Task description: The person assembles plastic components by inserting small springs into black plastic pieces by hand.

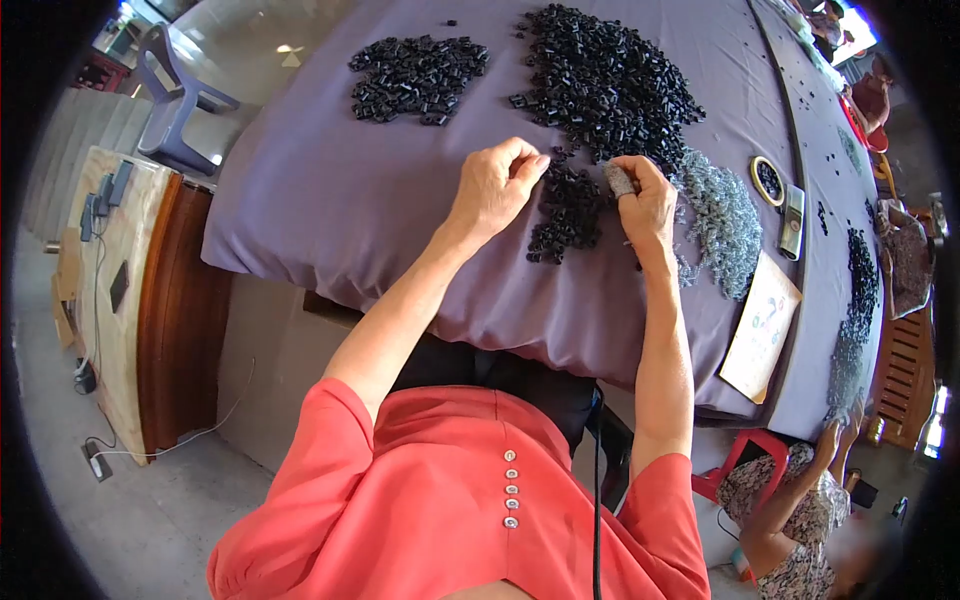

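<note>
My left hand [497, 188] is closed in a pinch above the cloth, at the left of a small group of black plastic pieces [567, 215]. Whatever its fingertips hold is too small to name. My right hand [648, 205] is also closed, on the other side of that group, with a greyish wrap [619, 179] around one finger. What it grips, if anything, is hidden. Close to its right lies a heap of small clear plastic pieces [722, 215]. A large pile of black pieces [605, 85] spreads just beyond both hands.
Another black pile [420, 78] lies at the far left of the purple cloth [330, 190]. To the right are a tape roll [755, 181], a flat box [792, 222] and a paper card [762, 325]. A co-worker's hands [838, 438] reach the table at right.
</note>
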A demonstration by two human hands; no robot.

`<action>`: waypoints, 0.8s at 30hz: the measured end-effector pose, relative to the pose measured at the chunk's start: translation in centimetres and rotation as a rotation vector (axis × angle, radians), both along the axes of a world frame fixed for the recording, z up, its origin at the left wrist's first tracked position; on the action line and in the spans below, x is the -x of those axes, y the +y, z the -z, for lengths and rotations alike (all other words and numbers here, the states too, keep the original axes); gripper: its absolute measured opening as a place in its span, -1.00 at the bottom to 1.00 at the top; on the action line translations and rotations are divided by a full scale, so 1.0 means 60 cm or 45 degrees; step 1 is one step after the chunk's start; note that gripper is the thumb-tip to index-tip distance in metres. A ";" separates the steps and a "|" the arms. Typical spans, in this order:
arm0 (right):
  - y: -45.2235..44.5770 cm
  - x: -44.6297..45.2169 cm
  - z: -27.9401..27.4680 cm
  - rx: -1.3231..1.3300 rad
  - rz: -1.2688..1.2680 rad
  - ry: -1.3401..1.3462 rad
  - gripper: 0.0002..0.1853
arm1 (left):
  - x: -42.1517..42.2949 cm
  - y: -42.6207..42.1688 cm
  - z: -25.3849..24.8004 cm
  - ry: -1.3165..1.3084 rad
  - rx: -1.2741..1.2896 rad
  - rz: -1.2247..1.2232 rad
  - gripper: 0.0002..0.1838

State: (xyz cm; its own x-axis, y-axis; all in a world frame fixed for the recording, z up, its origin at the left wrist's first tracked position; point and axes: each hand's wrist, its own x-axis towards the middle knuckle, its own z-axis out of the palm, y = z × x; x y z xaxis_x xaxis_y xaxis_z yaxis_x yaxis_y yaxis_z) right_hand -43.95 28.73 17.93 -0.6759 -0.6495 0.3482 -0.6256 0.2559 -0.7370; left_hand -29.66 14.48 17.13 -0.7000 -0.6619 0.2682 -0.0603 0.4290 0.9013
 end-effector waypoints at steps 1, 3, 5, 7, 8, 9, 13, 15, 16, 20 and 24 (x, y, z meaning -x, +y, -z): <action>0.001 -0.001 -0.001 -0.005 -0.009 -0.009 -0.70 | -0.013 0.000 -0.009 -0.080 0.131 -0.021 -0.78; 0.002 -0.003 -0.005 -0.025 -0.036 0.061 -0.71 | -0.038 -0.007 -0.014 -0.195 0.326 -0.056 -0.75; 0.002 -0.002 -0.005 -0.037 -0.058 0.102 -0.72 | -0.064 -0.024 -0.013 -0.287 0.516 -0.087 -0.76; 0.002 -0.001 0.001 -0.041 -0.074 0.108 -0.74 | -0.084 -0.041 -0.008 -0.361 0.675 -0.137 -0.78; 0.002 -0.001 0.002 -0.044 -0.080 0.108 -0.74 | -0.090 -0.048 -0.008 -0.379 0.697 -0.155 -0.79; 0.002 0.000 0.003 -0.046 -0.087 0.109 -0.74 | -0.094 -0.054 -0.009 -0.396 0.718 -0.175 -0.79; 0.003 0.002 0.003 -0.051 -0.104 0.146 -0.73 | -0.092 -0.055 -0.014 -0.395 0.845 -0.264 -0.85; 0.004 0.002 0.002 -0.054 -0.111 0.146 -0.73 | -0.076 -0.048 -0.019 -0.260 0.960 -0.285 -0.88; 0.004 0.002 0.001 -0.055 -0.117 0.146 -0.73 | -0.063 -0.045 -0.019 -0.186 0.903 -0.257 -0.91; 0.003 -0.001 0.001 -0.049 -0.102 0.159 -0.79 | 0.008 -0.030 -0.023 0.053 0.750 -0.065 -0.83; 0.006 0.001 0.000 -0.051 -0.133 0.186 -0.81 | 0.080 -0.047 0.018 0.012 0.654 -0.040 -0.71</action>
